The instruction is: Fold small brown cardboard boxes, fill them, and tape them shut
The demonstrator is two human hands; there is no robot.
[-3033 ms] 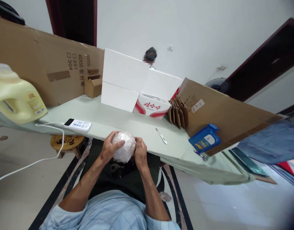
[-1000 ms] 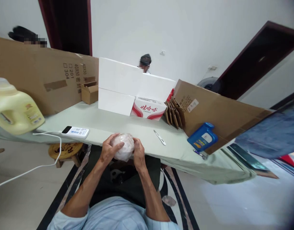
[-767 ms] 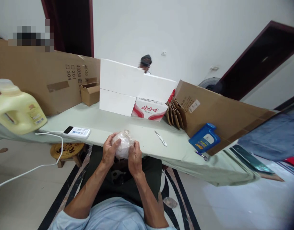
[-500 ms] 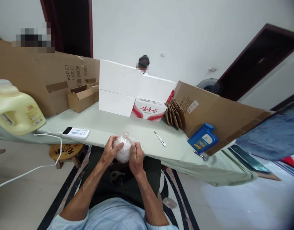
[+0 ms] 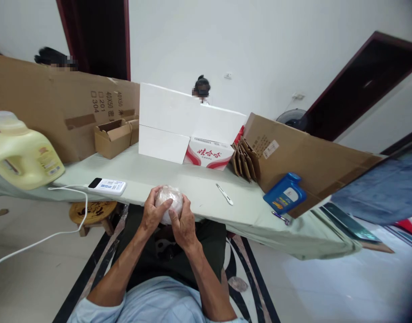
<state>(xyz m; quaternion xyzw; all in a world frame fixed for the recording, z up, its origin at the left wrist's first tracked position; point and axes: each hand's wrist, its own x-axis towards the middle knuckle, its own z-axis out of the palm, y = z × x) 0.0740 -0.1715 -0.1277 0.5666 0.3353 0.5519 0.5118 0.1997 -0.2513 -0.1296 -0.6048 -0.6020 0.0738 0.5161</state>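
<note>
Between my two hands is a round, whitish bundle point(image 5: 169, 195) wrapped in clear plastic film, at the front edge of the cloth-covered table. My left hand point(image 5: 154, 210) is wrapped round its left side, thumb on the near face. On the right side my right hand point(image 5: 184, 223) grips it, thumb also pressed on the near face. What the film encloses cannot be made out. A white slim tool, perhaps a craft knife point(image 5: 224, 194), lies on the table to the right of my hands. Left of them rests a white power bank point(image 5: 107, 186) with a cable plugged in.
A yellow jug point(image 5: 24, 152) stands far left, near a small cardboard box point(image 5: 112, 140). White boards point(image 5: 165, 107) and a red-and-white carton point(image 5: 208, 154) line the back. Folded cardboard point(image 5: 245, 160), a blue bottle point(image 5: 285, 193) and a pen point(image 5: 280, 218) are right. Two people's heads show behind.
My right hand has shifted left and its thumb now lies across the bundle's near face. The loose gathered film on top no longer sticks up; the bundle looks rounder.
</note>
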